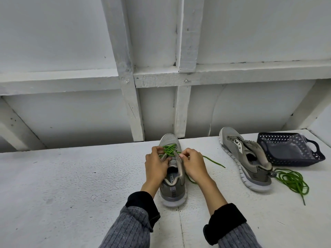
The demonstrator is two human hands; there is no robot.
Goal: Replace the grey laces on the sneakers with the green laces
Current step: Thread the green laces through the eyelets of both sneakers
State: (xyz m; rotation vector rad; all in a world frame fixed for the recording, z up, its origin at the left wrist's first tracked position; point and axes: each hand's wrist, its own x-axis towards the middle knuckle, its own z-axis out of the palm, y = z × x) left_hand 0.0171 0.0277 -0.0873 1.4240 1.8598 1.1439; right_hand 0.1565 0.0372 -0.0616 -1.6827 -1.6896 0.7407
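Pinching green lace (169, 150) over upright sneaker's (172, 185) eyelets, left hand (156, 165) and right hand (192, 162).

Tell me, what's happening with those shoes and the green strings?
A person is threading a green lace through the grey mesh sneaker standing upright in front of them. The left hand and the right hand both pinch the lace at the eyelets. A second grey sneaker lies tilted to the right with no lace in it, a loose coiled green lace beside its heel, next to a dark plastic basket.
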